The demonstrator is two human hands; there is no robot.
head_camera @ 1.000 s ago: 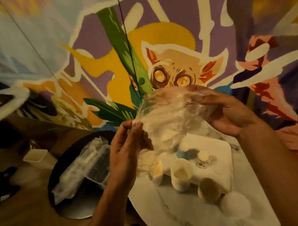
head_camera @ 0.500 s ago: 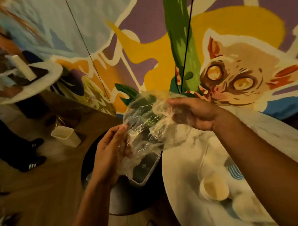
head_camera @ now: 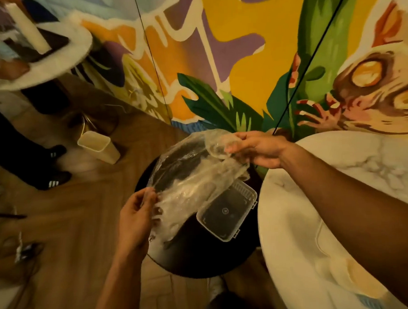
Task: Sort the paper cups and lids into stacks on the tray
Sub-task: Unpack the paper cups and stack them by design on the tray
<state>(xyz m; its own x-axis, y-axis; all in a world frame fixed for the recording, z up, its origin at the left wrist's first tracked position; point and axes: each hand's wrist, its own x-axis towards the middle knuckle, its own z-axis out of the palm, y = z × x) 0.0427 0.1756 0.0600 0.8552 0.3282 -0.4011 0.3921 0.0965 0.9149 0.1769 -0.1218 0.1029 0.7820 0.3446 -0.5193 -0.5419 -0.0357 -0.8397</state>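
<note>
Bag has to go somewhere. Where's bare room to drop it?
Bare: marble table between the mural wall and the right arm; near edge of the black round top, below the clear container. Crowded: its far half, under the plastic bag held by left hand and right hand; the table's near end, blurred cups.

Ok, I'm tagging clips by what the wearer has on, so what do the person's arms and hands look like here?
The left hand and right hand are bare: no gloves, and no ring, watch or bracelet that I can see. The left forearm and right forearm are bare too, with no sleeve showing up to the picture's edge.
</note>
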